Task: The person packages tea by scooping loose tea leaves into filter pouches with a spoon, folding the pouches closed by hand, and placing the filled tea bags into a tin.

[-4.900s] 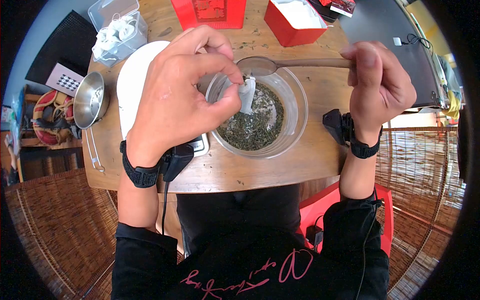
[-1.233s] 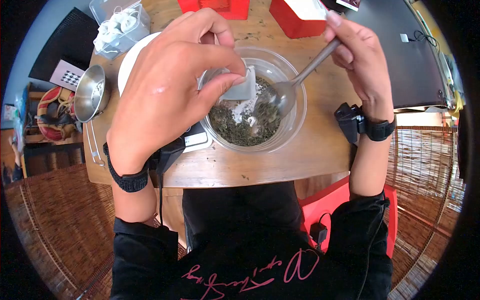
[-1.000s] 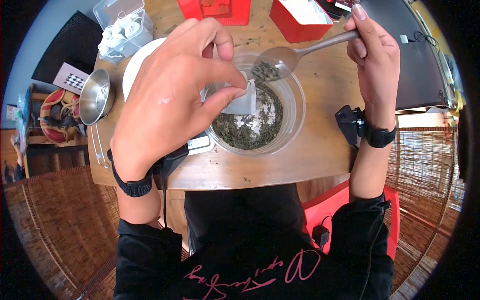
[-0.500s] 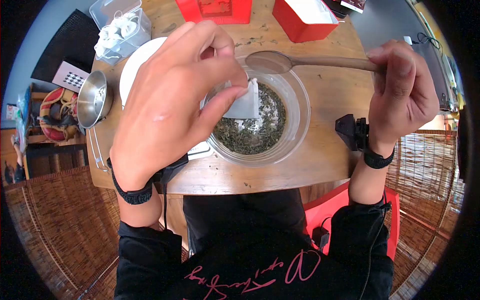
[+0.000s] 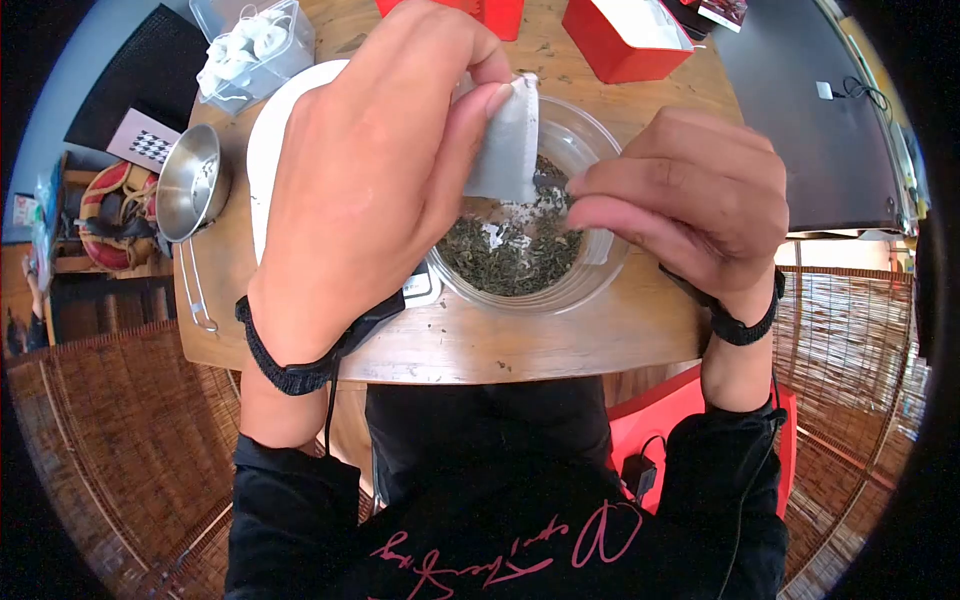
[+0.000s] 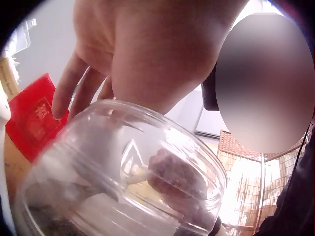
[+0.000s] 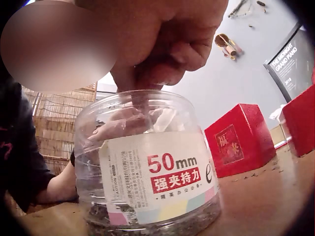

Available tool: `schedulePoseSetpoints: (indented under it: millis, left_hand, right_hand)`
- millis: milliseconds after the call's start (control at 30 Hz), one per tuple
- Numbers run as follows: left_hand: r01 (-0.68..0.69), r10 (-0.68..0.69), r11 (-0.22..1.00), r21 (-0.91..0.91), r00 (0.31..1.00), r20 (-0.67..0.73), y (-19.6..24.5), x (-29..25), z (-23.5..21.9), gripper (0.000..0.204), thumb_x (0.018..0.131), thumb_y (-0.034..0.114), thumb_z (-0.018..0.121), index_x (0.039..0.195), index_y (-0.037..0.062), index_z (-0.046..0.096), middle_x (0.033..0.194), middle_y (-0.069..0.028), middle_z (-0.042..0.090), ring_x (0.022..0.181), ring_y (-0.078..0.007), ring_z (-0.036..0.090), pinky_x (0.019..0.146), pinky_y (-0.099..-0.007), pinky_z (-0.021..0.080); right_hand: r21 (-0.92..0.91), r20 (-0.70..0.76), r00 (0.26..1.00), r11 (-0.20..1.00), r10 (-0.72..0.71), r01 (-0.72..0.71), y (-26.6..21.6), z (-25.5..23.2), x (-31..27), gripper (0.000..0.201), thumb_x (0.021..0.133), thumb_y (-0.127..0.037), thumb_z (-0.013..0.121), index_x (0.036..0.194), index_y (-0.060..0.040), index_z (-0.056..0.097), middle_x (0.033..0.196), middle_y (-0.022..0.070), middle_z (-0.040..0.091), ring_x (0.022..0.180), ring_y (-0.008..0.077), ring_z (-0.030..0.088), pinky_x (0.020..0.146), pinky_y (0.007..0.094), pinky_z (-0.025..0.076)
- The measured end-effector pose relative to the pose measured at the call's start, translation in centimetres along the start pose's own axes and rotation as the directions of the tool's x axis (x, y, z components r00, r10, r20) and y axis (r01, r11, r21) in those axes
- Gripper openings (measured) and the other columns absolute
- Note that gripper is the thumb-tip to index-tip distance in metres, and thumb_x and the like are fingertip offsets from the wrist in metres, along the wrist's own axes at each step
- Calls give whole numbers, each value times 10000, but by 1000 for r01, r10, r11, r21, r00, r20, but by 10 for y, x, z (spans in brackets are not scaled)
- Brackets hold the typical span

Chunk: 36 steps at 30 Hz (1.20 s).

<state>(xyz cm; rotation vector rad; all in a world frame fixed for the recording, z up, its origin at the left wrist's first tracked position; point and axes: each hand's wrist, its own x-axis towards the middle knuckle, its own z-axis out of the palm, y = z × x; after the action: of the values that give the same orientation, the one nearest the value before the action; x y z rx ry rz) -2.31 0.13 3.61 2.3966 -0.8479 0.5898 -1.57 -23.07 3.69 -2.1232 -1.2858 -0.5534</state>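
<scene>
My left hand [image 5: 370, 160] pinches a small white mesh tea bag [image 5: 508, 150] by its top corner, between thumb and forefinger. The bag hangs over a clear plastic tub [image 5: 603, 258], which has dark dried leaves [image 5: 510, 265] and white flecks at the bottom. My right hand [image 5: 690, 190] grips a spoon, its fingertips over the tub's right side. Only a short dark bit of the spoon [image 5: 548, 182] shows from above; the rest is hidden by the hand and bag. In the right wrist view a printed label [image 7: 162, 172] covers the tub's side.
A clear box [image 5: 270, 75] of white string-tied bags stands at back left, near a steel pan [image 5: 190, 185] with a wire handle. A white rounded object [image 5: 275, 125] and a small scale [image 5: 424, 290] lie partly under my left arm. An open red box [image 5: 620, 55] stands behind.
The spoon carried leaves to the bag, turned level over it, then went down into the tub as my right hand moved left. My left hand has lifted the bag higher and farther from me.
</scene>
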Motion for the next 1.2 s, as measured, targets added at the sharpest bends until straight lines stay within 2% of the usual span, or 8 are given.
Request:
schedulePoseSetpoints:
  millis: [367, 433, 533, 667, 933, 1000, 1067, 1200]
  left_hand:
    - [32, -37, 988, -148, 999, -31, -6, -3, 10, 94, 926, -19, 660, 1001, -17, 603, 1010, -103, 637, 796, -205, 652, 704, -298, 545]
    - [15, -18, 997, -73, 999, -33, -2, -2, 6, 95, 925, -20, 662, 1000, -18, 603, 1012, -104, 638, 793, -204, 656, 704, -298, 546]
    - [-4, 4, 1000, -5, 999, -41, -2, -1, 3, 96, 925, -21, 664, 998, -20, 601, 1013, -106, 638, 782, -204, 662, 700, -296, 548]
    - [-82, 51, 982, -173, 983, -178, -14, -4, 14, 96, 927, -18, 665, 997, -22, 600, 1013, -104, 639, 769, -206, 671, 684, -296, 550]
    - [14, -19, 998, -54, 995, -93, -8, -5, 6, 86, 938, -3, 661, 997, -17, 600, 1009, -104, 642, 774, -221, 687, 691, -311, 561]
    - [0, -1, 1000, -17, 997, -75, -7, -3, 8, 83, 942, 0, 656, 1000, -15, 600, 1005, -104, 645, 776, -226, 689, 697, -314, 565]
    - [-34, 6, 992, -120, 975, -223, -12, -5, 16, 77, 952, 1, 643, 1009, -14, 594, 996, -106, 650, 784, -233, 690, 708, -317, 573]
    - [8, -6, 1000, 18, 995, -102, -6, -2, 6, 76, 957, 1, 637, 1015, -14, 590, 989, -108, 655, 792, -239, 689, 713, -318, 579]
  right_hand:
    - [339, 117, 993, 940, 11, -50, 7, -9, -5, 153, 711, -79, 836, 818, 10, 773, 690, 70, 678, 551, 167, 563, 500, 290, 391]
    - [251, -32, 981, 951, 192, -178, 6, -14, -8, 79, 746, -14, 798, 803, 23, 757, 690, 78, 671, 553, 132, 539, 493, 283, 369]
    - [15, -143, 974, 984, 177, -176, 8, -19, -5, 45, 757, 28, 764, 798, 29, 747, 688, 81, 665, 567, 114, 529, 493, 280, 365]
    - [-73, -73, 997, 997, 3, -9, 9, -11, 0, 89, 732, -26, 800, 790, 8, 742, 683, 81, 658, 560, 184, 550, 508, 303, 388]
    - [108, 18, 999, 993, 51, -53, 0, -18, -1, 126, 710, -60, 822, 769, 5, 731, 654, 71, 649, 544, 197, 553, 521, 315, 396]
    - [-132, -70, 995, 988, 75, -83, 0, -21, -2, 119, 720, -51, 816, 776, 11, 732, 663, 66, 653, 555, 196, 559, 522, 319, 398]
    - [-141, -89, 995, 988, 52, -64, 1, -18, -1, 132, 719, -64, 824, 786, 8, 735, 668, 71, 649, 562, 203, 561, 525, 321, 402]
    - [-129, -5, 1000, 991, -29, 28, 1, -10, 1, 208, 688, -144, 848, 801, -2, 746, 673, 74, 650, 568, 212, 576, 527, 314, 411]
